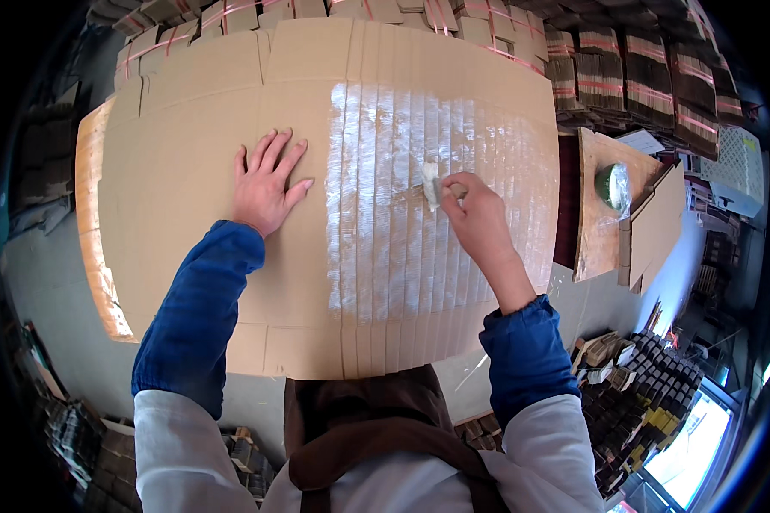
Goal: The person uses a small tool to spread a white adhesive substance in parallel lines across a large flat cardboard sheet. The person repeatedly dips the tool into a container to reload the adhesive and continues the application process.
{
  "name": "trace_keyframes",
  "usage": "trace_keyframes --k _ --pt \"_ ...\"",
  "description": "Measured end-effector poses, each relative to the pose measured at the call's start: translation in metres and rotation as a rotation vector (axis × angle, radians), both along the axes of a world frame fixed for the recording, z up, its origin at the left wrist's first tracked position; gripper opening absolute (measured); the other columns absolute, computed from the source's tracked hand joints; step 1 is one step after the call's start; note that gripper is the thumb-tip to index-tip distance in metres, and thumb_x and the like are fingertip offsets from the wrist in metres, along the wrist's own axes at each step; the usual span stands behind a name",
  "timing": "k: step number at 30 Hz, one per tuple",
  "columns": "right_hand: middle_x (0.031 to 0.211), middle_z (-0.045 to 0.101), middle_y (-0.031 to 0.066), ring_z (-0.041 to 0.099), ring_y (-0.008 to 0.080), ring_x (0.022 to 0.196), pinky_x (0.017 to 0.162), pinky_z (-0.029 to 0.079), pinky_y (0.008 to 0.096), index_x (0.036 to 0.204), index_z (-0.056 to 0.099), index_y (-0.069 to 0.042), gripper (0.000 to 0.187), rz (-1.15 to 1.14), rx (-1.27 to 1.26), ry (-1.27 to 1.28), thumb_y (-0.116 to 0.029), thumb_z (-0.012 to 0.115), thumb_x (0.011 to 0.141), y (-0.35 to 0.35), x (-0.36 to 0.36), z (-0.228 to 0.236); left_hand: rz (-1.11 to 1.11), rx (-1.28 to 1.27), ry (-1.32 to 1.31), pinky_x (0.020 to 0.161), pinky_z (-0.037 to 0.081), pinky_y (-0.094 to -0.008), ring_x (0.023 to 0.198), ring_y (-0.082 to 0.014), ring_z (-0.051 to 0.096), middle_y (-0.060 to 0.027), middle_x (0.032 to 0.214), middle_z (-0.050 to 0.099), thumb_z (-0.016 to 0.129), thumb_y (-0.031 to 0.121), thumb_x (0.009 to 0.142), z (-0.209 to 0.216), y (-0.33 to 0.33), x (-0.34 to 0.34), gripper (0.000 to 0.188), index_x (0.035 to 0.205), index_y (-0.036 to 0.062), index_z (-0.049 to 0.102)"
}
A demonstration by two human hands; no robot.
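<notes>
A large stack of brown cardboard sheets (180, 145) lies across the work table, its right part fanned into overlapping strips (385, 256). Shiny wet glue, or something like it, coats much of those strips. My right hand (477, 209) pinches a small brush (432, 186) with pale bristles, which rests against the coated strips. Flat on the plain cardboard to the left lies my left hand (267, 184), its fingers spread and nothing in it.
Bundled cardboard pieces (488, 30) tied with pink string line the far side, with more bundles (642, 73) at the far right. Beside the table on the right, a green round container (610, 185) with clear plastic stands on a wooden board (592, 231). Dark stacked pieces (650, 385) sit at lower right.
</notes>
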State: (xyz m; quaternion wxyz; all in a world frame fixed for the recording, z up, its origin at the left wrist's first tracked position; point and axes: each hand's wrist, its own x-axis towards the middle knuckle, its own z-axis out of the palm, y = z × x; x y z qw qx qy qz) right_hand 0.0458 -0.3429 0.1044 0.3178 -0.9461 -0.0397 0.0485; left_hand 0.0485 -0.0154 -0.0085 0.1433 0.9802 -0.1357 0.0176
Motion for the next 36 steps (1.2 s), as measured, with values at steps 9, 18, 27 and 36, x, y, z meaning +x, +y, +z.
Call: trace_keyframes --k 9,18,27,36 --pt "0.077 0.066 0.0124 0.062 0.0166 0.066 0.063 0.051 0.0293 0.105 0.066 -0.002 0.017 -0.213 0.220 0.037 -0.008 0.067 0.089 -0.044 -0.046 0.033 0.001 0.006 0.076 0.115 0.021 -0.0609 0.144 -0.0258 0.032 -0.0054 0.154 0.038 0.057 0.041 0.095 0.022 -0.002 0.000 0.056 0.145 0.0200 0.045" --pt "0.071 0.064 0.0111 0.060 0.0154 0.063 0.062 0.049 0.0300 0.106 0.067 -0.005 0.018 -0.270 0.267 0.075 -0.011 0.067 0.090 -0.075 -0.087 0.024 0.208 0.111 -0.022 0.114 0.020 -0.0657 0.147 -0.0267 0.028 -0.0056 0.156 0.035 0.049 0.031 0.100 0.027 -0.027 -0.064 0.045 0.143 0.0191 0.048" --pt "0.083 0.068 0.0181 0.067 0.0347 0.073 0.066 0.053 0.0400 0.106 0.066 -0.006 0.020 -0.227 0.167 -0.046 -0.016 0.068 0.090 -0.019 -0.071 0.022 0.223 0.052 0.028 0.115 0.020 -0.0642 0.147 -0.0256 0.028 -0.0029 0.159 0.033 0.046 0.030 0.101 0.000 -0.036 -0.083 0.048 0.148 0.0232 0.043" --pt "0.101 0.067 0.0205 0.067 0.0384 0.083 0.071 0.053 0.0427 0.104 0.065 -0.005 0.017 -0.205 0.070 -0.031 -0.014 0.066 0.089 0.012 -0.048 -0.003 0.211 0.038 0.051 0.115 0.020 -0.0643 0.148 -0.0252 0.027 -0.0028 0.159 0.032 0.046 0.032 0.101 0.001 -0.035 -0.080 0.048 0.148 0.0233 0.042"
